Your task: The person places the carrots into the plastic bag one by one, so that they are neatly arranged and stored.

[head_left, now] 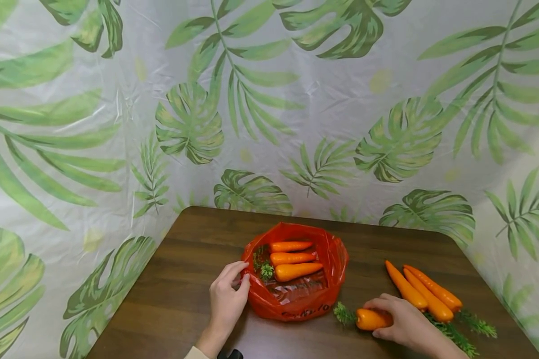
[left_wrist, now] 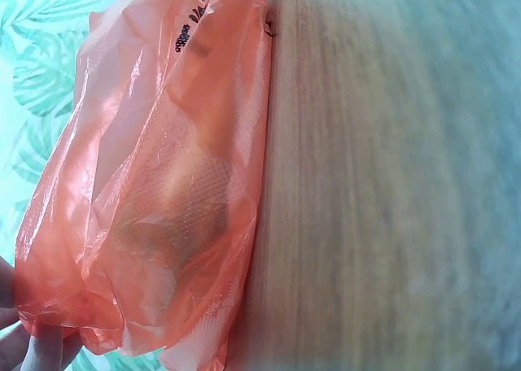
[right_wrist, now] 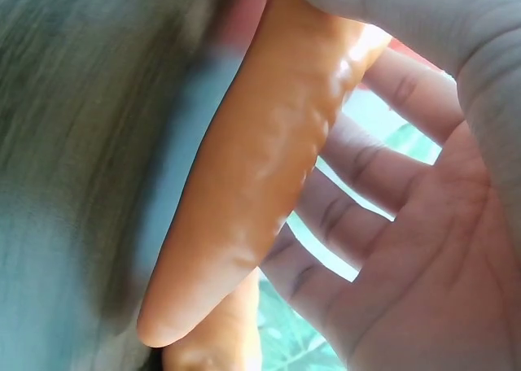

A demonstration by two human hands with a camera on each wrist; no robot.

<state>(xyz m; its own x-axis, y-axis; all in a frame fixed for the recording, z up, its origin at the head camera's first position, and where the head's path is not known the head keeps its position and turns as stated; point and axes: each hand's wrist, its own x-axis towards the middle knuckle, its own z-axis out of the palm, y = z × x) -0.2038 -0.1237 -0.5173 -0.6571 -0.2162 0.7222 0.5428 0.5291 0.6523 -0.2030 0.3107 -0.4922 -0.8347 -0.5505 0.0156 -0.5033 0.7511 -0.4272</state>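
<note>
A red plastic bag [head_left: 296, 310] stands wide-mouthed on the table, with three carrots [head_left: 296, 271] lying side by side inside it, their green tops to the left. My left hand [head_left: 228, 294] pinches the bag's left rim between thumb and fingers; the left wrist view shows the bag's thin side [left_wrist: 175, 176] from low down. To the right of the bag, my right hand [head_left: 402, 319] grips another carrot [head_left: 369, 319], its leafy top pointing at the bag. In the right wrist view this carrot [right_wrist: 244, 159] lies between the thumb and the fingers, tip downward.
Three more carrots [head_left: 424, 294] lie together on the wooden table [head_left: 184, 259] at the right, tips toward the back and green tops toward the front. Behind the table hangs a leaf-patterned sheet [head_left: 260, 149]. A small black object [head_left: 235, 354] shows at the bottom edge.
</note>
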